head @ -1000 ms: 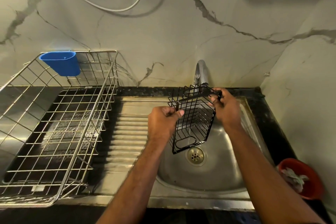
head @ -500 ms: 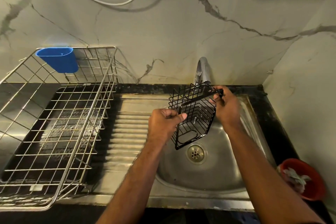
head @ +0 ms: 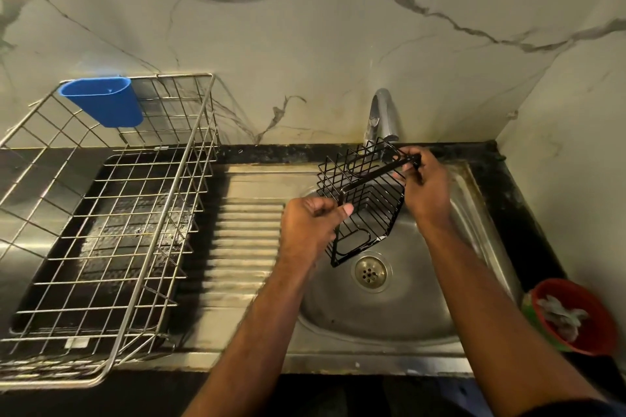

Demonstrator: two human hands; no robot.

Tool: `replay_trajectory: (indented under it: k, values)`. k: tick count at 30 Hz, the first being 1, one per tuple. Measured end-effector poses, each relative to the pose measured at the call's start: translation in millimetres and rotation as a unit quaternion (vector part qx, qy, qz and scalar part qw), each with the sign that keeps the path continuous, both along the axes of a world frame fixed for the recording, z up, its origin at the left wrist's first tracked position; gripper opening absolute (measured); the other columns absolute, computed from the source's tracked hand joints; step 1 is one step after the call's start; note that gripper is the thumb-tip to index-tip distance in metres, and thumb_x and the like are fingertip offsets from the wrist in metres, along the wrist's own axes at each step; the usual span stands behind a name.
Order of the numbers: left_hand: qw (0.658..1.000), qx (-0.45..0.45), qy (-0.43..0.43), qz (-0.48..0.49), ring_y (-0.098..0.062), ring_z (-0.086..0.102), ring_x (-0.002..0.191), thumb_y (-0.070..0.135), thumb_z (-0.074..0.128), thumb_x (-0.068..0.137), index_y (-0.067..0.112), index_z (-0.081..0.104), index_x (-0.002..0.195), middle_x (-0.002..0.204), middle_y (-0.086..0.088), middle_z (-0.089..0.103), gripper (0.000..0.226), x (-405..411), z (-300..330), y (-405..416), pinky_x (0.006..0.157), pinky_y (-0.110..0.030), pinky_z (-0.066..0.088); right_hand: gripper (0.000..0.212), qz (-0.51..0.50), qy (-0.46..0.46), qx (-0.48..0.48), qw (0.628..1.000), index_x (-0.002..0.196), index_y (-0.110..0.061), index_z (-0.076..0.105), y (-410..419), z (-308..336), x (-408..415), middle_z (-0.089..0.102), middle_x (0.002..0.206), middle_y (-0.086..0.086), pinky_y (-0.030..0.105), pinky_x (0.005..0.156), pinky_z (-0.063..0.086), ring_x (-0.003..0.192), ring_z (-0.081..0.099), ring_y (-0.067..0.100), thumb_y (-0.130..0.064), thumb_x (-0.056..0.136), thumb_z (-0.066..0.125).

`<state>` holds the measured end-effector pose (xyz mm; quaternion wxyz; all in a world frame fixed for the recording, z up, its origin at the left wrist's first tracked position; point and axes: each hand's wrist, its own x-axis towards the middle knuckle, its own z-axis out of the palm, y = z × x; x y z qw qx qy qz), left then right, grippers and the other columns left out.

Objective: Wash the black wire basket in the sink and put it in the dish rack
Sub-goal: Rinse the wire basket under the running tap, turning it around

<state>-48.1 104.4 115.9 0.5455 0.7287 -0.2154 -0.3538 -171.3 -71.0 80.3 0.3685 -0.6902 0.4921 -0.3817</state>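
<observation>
I hold the black wire basket [head: 367, 203] tilted in the air over the steel sink [head: 423, 301], just below the tap [head: 381, 118]. My left hand [head: 311, 230] grips its near left rim. My right hand [head: 426, 186] grips the far right corner of the rim. The basket's bottom end hangs just above the drain [head: 370, 272]. No running water is visible. The metal wire dish rack [head: 111, 213] stands on the counter to the left, with nothing in it.
A blue plastic cup [head: 105, 100] hangs on the rack's back edge. A ribbed steel drainboard [head: 244, 247] lies between rack and sink. A red bowl [head: 576, 315] with a cloth sits at the right front. Marble walls close in behind and on the right.
Both hands have lifted the basket slightly toward the tap, and its bottom end now hangs a little higher above the drain. The grips are unchanged.
</observation>
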Motion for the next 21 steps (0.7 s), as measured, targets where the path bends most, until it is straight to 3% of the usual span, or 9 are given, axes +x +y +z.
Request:
replay_trajectory:
  k: [8, 12, 15, 17, 19, 21]
  values:
    - [0.999, -0.005, 0.019, -0.040, -0.018, 0.074, 0.097, 0.036, 0.076, 0.087, 0.002, 0.073, 0.103, 0.095, -0.005, 0.076, 0.037, 4.0, 4.7, 7.6, 0.073, -0.035, 0.064, 0.038, -0.004, -0.052, 0.038, 0.998, 0.121, -0.030, 0.063, 0.4, -3.7, 4.7, 0.067, 0.123, -0.003, 0.028, 0.082, 0.060, 0.102, 0.066, 0.008, -0.001, 0.097, 0.055]
    - [1.000, -0.009, 0.021, 0.004, -0.018, 0.076, 0.090, 0.045, 0.064, 0.094, 0.008, 0.073, 0.103, 0.102, -0.001, 0.078, 0.039, 8.7, 8.1, 6.5, 0.065, -0.031, 0.060, 0.039, -0.013, -0.097, 0.072, 0.993, 0.117, -0.029, 0.065, -1.3, -4.1, 1.6, 0.069, 0.122, -0.004, 0.033, 0.089, 0.059, 0.108, 0.067, 0.008, 0.002, 0.096, 0.055]
    - [0.996, -0.023, -0.038, 0.078, -0.015, 0.074, 0.082, 0.049, 0.063, 0.094, 0.007, 0.073, 0.095, 0.091, -0.011, 0.078, 0.043, 14.6, 9.6, 4.1, 0.073, -0.043, 0.064, 0.033, -0.027, -0.112, 0.084, 0.990, 0.119, -0.023, 0.065, -3.3, 0.3, -2.3, 0.070, 0.119, -0.005, 0.023, 0.086, 0.057, 0.099, 0.066, -0.004, 0.001, 0.097, 0.056]
    - [0.990, -0.030, -0.091, 0.105, -0.014, 0.071, 0.085, 0.046, 0.064, 0.095, 0.010, 0.073, 0.102, 0.093, -0.009, 0.077, 0.038, 16.9, 13.1, 1.1, 0.082, -0.044, 0.063, 0.032, -0.030, -0.115, 0.072, 0.990, 0.119, -0.022, 0.065, -5.5, 1.5, -3.7, 0.071, 0.117, -0.006, 0.019, 0.083, 0.056, 0.099, 0.065, -0.006, 0.000, 0.097, 0.056]
    - [0.986, -0.025, -0.132, 0.097, -0.012, 0.069, 0.103, 0.044, 0.065, 0.095, 0.012, 0.068, 0.121, 0.113, -0.001, 0.074, 0.041, 16.5, 19.1, -1.9, 0.094, -0.033, 0.058, 0.030, -0.026, -0.136, 0.071, 0.988, 0.118, -0.019, 0.065, -6.1, 3.6, -2.8, 0.072, 0.117, -0.004, 0.019, 0.084, 0.057, 0.105, 0.067, -0.001, 0.000, 0.097, 0.057]
    - [0.989, -0.023, -0.123, 0.078, -0.010, 0.066, 0.114, 0.044, 0.066, 0.095, 0.016, 0.062, 0.133, 0.129, 0.002, 0.069, 0.047, 17.2, 19.8, -7.0, 0.101, -0.031, 0.054, 0.028, -0.023, -0.161, 0.083, 0.983, 0.118, -0.015, 0.065, -8.2, 5.2, 0.2, 0.072, 0.117, -0.001, 0.014, 0.082, 0.055, 0.108, 0.067, 0.001, 0.001, 0.097, 0.057]
